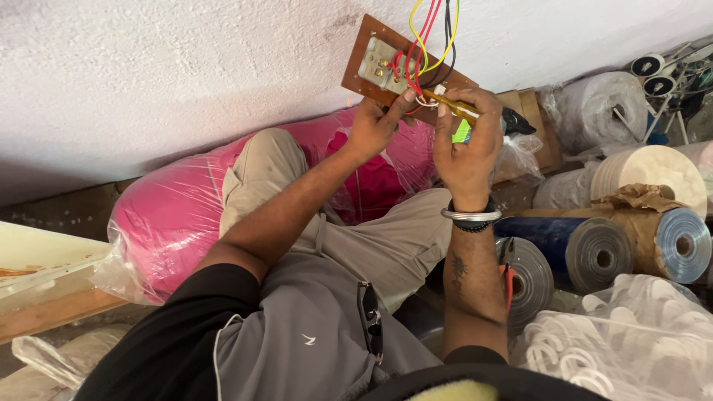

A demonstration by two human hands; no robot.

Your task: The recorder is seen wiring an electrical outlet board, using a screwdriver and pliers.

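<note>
A brown switch board [371,41] hangs away from the white wall, its back toward me, with a grey switch block [380,63] and red, yellow and black wires [429,33] running up from it. My left hand [375,126] grips the board's lower edge. My right hand [466,145] holds a yellow-handled screwdriver [454,106], its tip at the terminals where the wires meet the block. A metal bangle and a dark bead band circle my right wrist.
I sit against a large pink bundle in clear plastic [171,215]. Rolls of blue, grey and white film [594,252] lie at the right, with bagged white hangers [631,341] below them. Red-handled pliers [507,271] rest by my right forearm. A wooden board [44,289] lies at left.
</note>
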